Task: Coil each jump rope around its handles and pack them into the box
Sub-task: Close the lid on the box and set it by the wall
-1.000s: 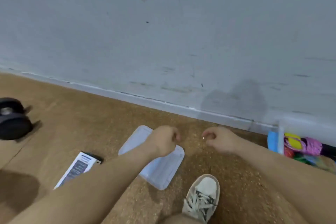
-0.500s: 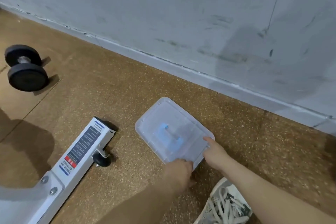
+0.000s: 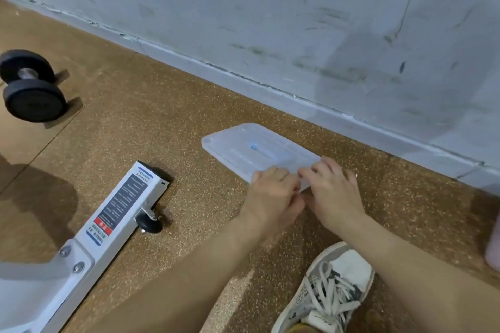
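Translucent plastic box lid (image 3: 251, 149) lies on the speckled floor (image 3: 162, 121), its long axis running away and leftward from the left hand (image 3: 273, 194) and right hand (image 3: 334, 192), both curled over its near end, equally close.

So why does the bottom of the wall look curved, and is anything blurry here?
Head view: the wide-angle lens bows the skirting a little; same view, the left hand and right hand on the clear lid look slightly soft; a broad soft-edged shadow darkens the floor at left.
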The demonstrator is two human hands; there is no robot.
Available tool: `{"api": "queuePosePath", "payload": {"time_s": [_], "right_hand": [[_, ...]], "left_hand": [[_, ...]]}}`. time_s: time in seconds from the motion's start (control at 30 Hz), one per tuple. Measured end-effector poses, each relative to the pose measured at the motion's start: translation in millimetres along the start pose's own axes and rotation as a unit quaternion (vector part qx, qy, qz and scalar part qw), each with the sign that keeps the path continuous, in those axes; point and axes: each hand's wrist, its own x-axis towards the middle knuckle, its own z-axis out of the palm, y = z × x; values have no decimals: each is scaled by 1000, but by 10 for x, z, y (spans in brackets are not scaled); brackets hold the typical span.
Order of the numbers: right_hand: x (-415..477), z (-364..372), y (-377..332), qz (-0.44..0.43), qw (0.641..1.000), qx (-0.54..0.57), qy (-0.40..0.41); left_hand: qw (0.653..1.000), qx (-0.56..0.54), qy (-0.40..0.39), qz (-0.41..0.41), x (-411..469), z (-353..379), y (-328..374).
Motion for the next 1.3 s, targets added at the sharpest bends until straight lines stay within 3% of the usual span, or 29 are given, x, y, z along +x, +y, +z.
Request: {"api": "queuePosePath", "payload": {"time_s": [0.1, 0.2, 0.27, 0.37, 0.43, 0.5, 0.53, 0.6, 0.63, 0.77, 0.83, 0.93, 1.03, 1.2, 1.3], "right_hand": [[-4, -482, 70, -27, 993, 110, 15], [-160, -1043, 197, -15, 988, 151, -5], [-360, -1429, 327, 1, 985, 173, -15], [-773, -2014, 558, 35, 977, 209, -31], [-1173, -2362, 702, 70, 958, 275, -26], [-1648, -2636, 824, 127, 921, 369, -9], [-1899, -2750, 859, 153, 898, 413, 0], [-2383, -2931, 931, 186, 848, 495, 23], [-2608, -3000, 969, 197, 818, 539, 45], [-3344, -3132, 1173, 260, 686, 661, 158], [-3605, -3099, 1365, 310, 645, 670, 197], [-3871, -2874, 1729, 380, 657, 631, 161], [-3929, -2415, 2103, 430, 675, 593, 92], [-3819, -1768, 2626, 476, 696, 537, 31], [-3781, -1611, 2927, 509, 699, 502, 24]], "left_hand": [[994, -77, 75, 23, 166, -423, 130], [979, -170, 108, -14, 334, -824, 260], [973, -209, 66, -72, 408, -1014, 348], [978, -138, -29, -151, 447, -1234, 468], [976, -127, -42, -169, 428, -1392, 606], [959, -216, -24, -184, 404, -1578, 830], [931, -306, -17, -197, 380, -1687, 969], [845, -488, -34, -215, 343, -1871, 1260], [817, -533, -59, -211, 342, -1939, 1402], [834, -493, -194, -156, 390, -2108, 2030], [853, -443, -243, -132, 415, -2133, 2346], [894, -302, -314, -104, 489, -2040, 2767], [899, -244, -351, -100, 752, -1688, 3047], [918, -234, -305, -99, 1088, -666, 3337], [898, -304, -277, -155, 1108, -98, 3357]]}}
